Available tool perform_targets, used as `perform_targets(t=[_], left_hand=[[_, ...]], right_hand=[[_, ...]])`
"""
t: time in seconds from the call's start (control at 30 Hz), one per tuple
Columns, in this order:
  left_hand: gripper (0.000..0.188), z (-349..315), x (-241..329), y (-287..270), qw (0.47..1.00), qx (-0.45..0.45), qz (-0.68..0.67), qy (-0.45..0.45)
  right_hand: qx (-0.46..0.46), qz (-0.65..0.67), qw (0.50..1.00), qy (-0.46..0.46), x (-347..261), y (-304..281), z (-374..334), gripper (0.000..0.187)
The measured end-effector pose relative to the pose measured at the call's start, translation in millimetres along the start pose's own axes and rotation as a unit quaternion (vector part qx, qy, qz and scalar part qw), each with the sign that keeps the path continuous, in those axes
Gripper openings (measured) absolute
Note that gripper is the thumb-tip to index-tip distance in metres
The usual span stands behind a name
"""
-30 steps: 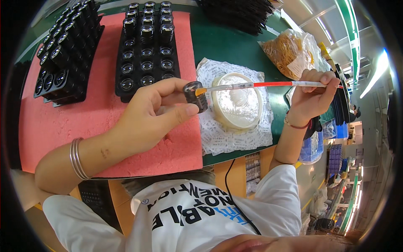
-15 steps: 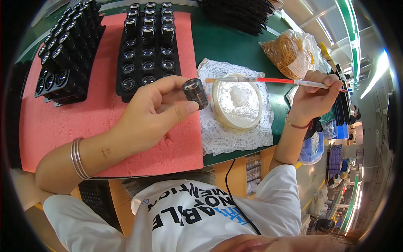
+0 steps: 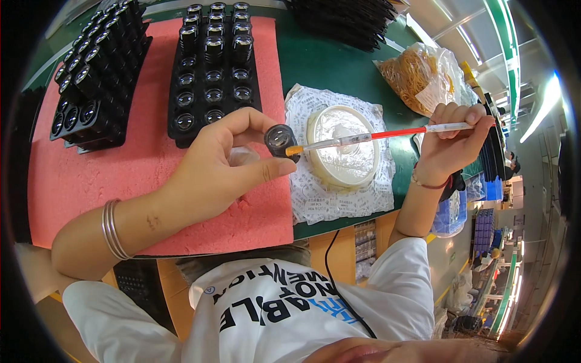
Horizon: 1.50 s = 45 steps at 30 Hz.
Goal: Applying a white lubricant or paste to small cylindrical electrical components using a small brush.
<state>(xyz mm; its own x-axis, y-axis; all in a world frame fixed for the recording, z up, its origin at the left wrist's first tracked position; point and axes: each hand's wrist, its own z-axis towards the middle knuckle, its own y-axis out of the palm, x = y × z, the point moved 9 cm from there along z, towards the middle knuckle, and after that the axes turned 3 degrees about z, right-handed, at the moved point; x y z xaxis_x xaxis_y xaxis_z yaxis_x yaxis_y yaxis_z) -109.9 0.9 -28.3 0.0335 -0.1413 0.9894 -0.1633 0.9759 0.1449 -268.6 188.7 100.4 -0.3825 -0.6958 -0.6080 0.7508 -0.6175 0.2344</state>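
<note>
Between the thumb and fingers of my left hand [image 3: 221, 163] is a black lens barrel [image 3: 279, 138], its glass end tipped toward me. My right hand [image 3: 454, 133] pinches the far end of a thin paintbrush [image 3: 396, 132] with a red and clear handle. The tan bristles touch, or nearly touch, the lower right rim of the barrel. Beneath the brush lies a round white dish [image 3: 345, 166] covered in shiny clear film, on a printed white paper sheet [image 3: 308, 202].
Two black trays, a left tray [image 3: 115, 124] and a middle tray [image 3: 251, 100], hold several lens barrels on a pink foam mat [image 3: 151, 133]. A clear bag of rubber bands [image 3: 417, 78] and a stack of black trays [image 3: 342, 21] stand farther back on the green tabletop [image 3: 302, 54].
The brush tip has swung down and left from beside the barrel to its rim. My left hand has turned the barrel so its glass end shows more.
</note>
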Motion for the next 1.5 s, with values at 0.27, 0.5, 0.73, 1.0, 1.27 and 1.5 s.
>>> perform_targets(t=[0.27, 0.5, 0.73, 1.0, 1.27, 1.5], left_hand=[[0.027, -0.7, 0.6, -0.3, 1.0, -0.001, -0.002, 0.001], [0.025, -1.4, 1.3, 5.2, 1.0, -0.025, 0.0, 0.014], [0.024, -1.3, 1.7, 8.9, 0.998, -0.065, 0.003, 0.004], [0.032, -14.1, 36.4, 14.8, 0.987, -0.084, 0.131, 0.046], [0.03, -39.8, 150.1, -29.2, 0.8, 0.193, 0.53, 0.207], [0.027, -76.3, 177.3, -102.5, 0.713, 0.272, 0.646, 0.02]], right_hand=[[0.015, -0.058, 0.998, -0.021, -4.3, -3.5, -1.8, 0.034], [0.027, -0.056, 0.998, -0.015, -3.6, -5.5, -1.4, 0.034], [0.035, -0.069, 0.997, -0.016, -5.4, -1.5, -2.7, 0.031], [0.095, 0.017, 0.994, -0.046, -16.2, -24.6, 2.5, 0.033], [0.104, -0.047, 0.991, -0.067, -18.2, -19.1, -6.5, 0.032], [0.089, -0.028, 0.994, -0.062, -16.3, -7.6, -0.5, 0.032]])
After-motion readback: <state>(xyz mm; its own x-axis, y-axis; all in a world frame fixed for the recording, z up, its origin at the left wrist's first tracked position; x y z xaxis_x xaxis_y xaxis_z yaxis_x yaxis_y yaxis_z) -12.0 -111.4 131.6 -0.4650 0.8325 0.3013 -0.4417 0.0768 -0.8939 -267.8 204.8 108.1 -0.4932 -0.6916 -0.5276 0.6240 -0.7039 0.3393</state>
